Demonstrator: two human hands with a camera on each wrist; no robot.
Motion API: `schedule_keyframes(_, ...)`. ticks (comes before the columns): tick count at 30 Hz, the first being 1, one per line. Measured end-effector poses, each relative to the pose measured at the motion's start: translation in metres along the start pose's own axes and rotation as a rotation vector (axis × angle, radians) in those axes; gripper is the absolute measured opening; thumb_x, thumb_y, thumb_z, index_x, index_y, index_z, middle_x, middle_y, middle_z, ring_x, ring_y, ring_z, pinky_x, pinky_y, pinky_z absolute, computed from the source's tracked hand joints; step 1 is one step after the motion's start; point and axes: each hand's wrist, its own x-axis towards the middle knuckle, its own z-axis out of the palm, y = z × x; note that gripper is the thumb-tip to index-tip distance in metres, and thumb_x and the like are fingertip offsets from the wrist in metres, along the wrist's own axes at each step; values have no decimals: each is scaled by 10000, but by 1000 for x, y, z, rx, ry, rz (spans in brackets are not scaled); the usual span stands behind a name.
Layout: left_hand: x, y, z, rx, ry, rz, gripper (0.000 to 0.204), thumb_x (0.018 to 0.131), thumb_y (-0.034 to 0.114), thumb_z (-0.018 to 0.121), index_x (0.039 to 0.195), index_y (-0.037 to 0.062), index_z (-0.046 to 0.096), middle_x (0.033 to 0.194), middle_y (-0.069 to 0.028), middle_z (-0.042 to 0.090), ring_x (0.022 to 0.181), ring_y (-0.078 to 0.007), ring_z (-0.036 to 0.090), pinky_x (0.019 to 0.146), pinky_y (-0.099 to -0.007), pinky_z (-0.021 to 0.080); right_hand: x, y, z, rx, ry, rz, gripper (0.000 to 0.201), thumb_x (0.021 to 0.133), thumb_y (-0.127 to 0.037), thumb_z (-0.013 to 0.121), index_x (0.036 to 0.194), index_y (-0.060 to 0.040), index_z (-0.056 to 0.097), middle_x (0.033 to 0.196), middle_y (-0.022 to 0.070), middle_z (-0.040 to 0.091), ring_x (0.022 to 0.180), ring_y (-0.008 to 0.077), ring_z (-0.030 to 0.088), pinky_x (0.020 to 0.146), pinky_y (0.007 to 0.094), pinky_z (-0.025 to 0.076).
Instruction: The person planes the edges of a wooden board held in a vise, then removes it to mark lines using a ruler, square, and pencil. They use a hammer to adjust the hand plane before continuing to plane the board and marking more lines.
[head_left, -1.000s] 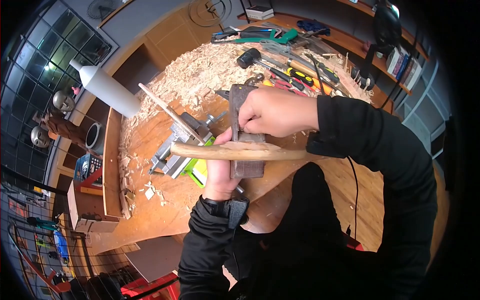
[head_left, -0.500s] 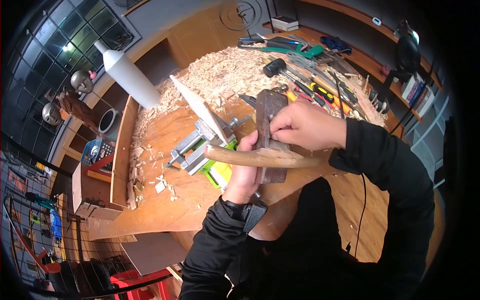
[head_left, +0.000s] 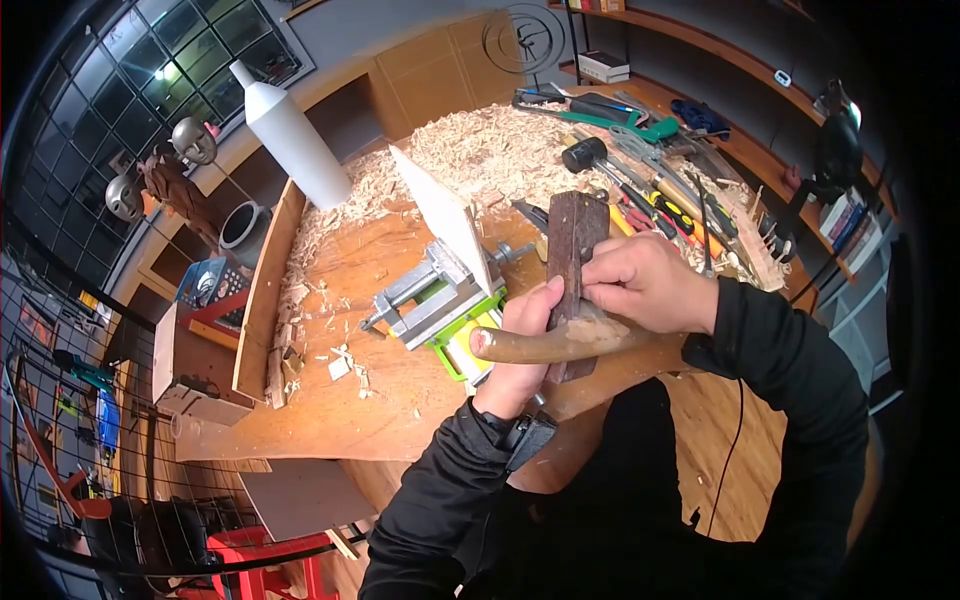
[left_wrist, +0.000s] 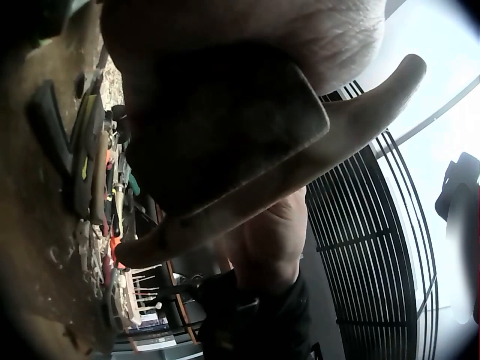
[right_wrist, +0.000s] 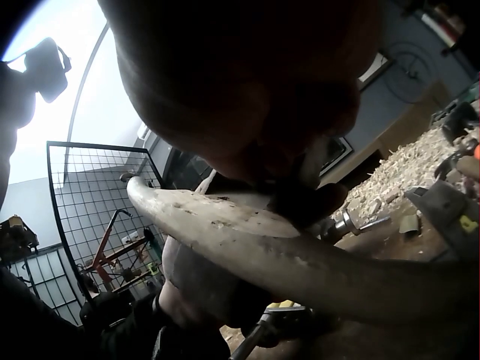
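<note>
A dark wooden hand plane (head_left: pixel 573 225) with a curved, pale crosswise handle (head_left: pixel 545 346) is held up over the table's front edge. My left hand (head_left: pixel 508 386) grips its body from the left, thumb along the side. My right hand (head_left: pixel 652 285) has its fingers and thumb curled, pinching at the middle of the plane; what lies between the fingertips is hidden. In the left wrist view, the plane's end (left_wrist: pixel 247 127) looks dark, with the handle across it. In the right wrist view, a rough, lighter patch shows on the handle (right_wrist: pixel 232 217).
Beyond the plane, a metal vise (head_left: pixel 440 300) holds an upright pale board (head_left: pixel 440 212). Wood shavings (head_left: pixel 470 150) heap up at the back. A black mallet (head_left: pixel 584 154) and several tools lie at right. A tall white bottle shape (head_left: pixel 300 145) stands at back left.
The head view has turned, so the scene sits further right and lower. The plane has tilted slightly, with the handle's end now facing the camera more. Both hands stay on the plane.
</note>
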Motion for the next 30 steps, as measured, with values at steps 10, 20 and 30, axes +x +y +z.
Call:
schedule_keyframes(10,-6,13,23,-132,120,-38,401,1106,365,532,1048,13,715,921,3,680,808,-80,581,740,-257,473,2,1,-3,-28,-4,-35,111,888,-88,680,941,-17,746,862,171,695,832,384,689,733,449,531)
schedule_keyframes(20,-1,0,15,-158,90,-50,373,1104,361,537,1090,33,715,959,-7,697,834,-87,620,751,-258,498,-4,13,7,14,54,-71,127,894,-90,695,986,-27,755,848,140,684,804,339,696,716,432,523)
schedule_keyframes(30,-3,3,12,-251,178,-123,358,1096,335,566,1206,18,692,1064,-59,739,902,-146,707,827,-302,568,-1,19,19,59,50,-31,154,923,-115,675,991,-8,760,895,153,712,851,340,708,770,429,539)
